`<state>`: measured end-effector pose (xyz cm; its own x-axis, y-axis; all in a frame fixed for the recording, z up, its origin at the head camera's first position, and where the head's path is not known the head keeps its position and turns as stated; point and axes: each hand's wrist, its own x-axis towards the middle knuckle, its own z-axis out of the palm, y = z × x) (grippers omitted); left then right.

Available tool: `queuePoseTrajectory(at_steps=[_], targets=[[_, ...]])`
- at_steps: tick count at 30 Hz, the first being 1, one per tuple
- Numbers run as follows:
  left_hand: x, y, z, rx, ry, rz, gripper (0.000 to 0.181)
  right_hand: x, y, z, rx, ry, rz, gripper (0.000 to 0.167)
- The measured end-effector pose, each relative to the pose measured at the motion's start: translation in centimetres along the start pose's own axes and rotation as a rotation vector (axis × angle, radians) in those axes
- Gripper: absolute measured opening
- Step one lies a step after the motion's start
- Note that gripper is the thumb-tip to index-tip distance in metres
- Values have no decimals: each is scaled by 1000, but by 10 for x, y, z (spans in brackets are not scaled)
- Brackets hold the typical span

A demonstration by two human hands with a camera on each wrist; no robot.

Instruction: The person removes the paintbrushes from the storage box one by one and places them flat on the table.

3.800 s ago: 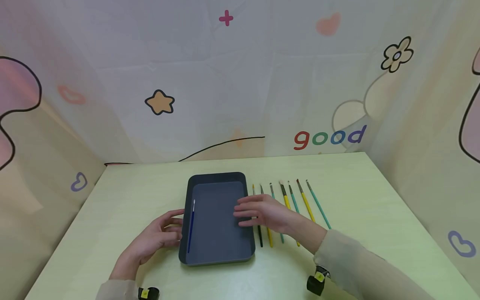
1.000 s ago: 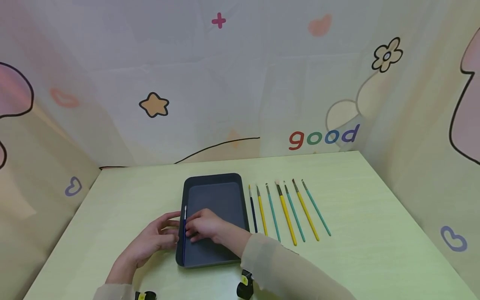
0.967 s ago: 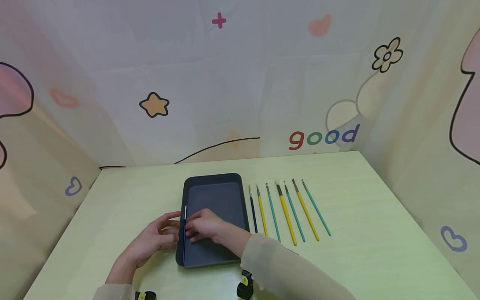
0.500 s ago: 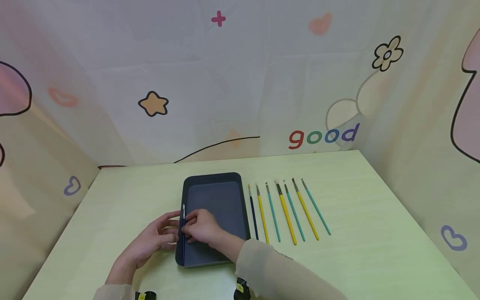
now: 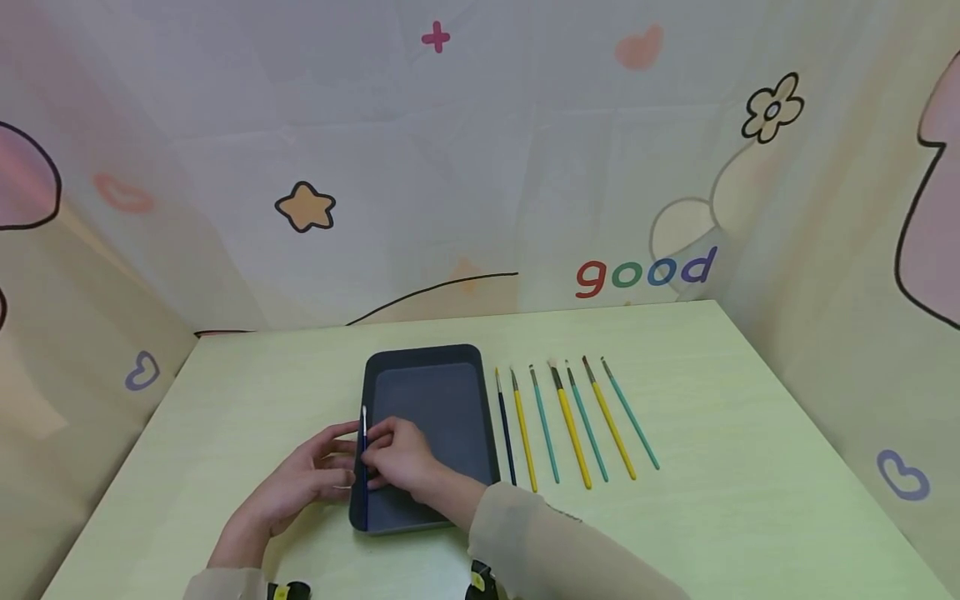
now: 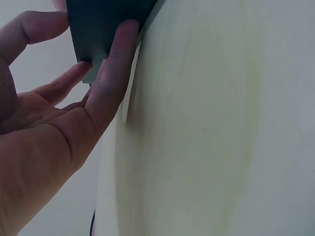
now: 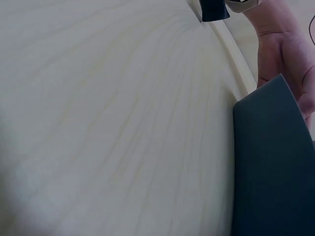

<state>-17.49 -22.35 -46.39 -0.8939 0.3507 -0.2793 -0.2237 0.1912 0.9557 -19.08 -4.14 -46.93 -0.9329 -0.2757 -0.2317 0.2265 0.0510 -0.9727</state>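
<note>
A thin dark-blue paintbrush (image 5: 365, 492) with a pale tip lies along the left wall of the dark grey tray (image 5: 442, 400) in the head view. My right hand (image 5: 405, 458) is inside the tray, fingers curled, pinching the brush near its middle. On the outer left side, my left hand (image 5: 311, 475) touches the tray with loosely bent fingers. The left wrist view shows that hand's fingertips (image 6: 129, 29) against the tray's outer wall (image 6: 101, 29). The right wrist view has the tray wall (image 7: 270, 162) and, beyond it, the left hand (image 7: 283, 64); my right hand is hidden there.
Several paintbrushes lie in a row right of the tray, bristles toward the back: a dark one (image 5: 506, 433), yellow ones such as this brush (image 5: 572, 433) and teal ones such as this brush (image 5: 632, 417). A patterned curtain (image 5: 480, 167) hangs behind the pale table (image 5: 750, 467).
My right hand has come from the tray's right edge to its left side. The paintbrush has shifted left against the tray wall. My left hand has stayed beside the tray.
</note>
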Motion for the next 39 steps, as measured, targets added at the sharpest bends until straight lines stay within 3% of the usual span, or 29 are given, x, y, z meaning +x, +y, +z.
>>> queuePoseTrajectory(at_steps=[7, 13, 31, 39], targets=[[-1, 2, 0, -6, -3, 10, 78, 1, -1, -2, 122, 16, -4, 25], [-2, 2, 0, -12, -9, 25, 78, 4, -4, -14, 182, -16, 26, 28], [-3, 2, 0, 4, 5, 27, 80, -8, -22, -55, 233, -63, 53, 38], [-2, 1, 1, -4, 4, 24, 80, -8, -30, -80, 228, -32, 35, 38]])
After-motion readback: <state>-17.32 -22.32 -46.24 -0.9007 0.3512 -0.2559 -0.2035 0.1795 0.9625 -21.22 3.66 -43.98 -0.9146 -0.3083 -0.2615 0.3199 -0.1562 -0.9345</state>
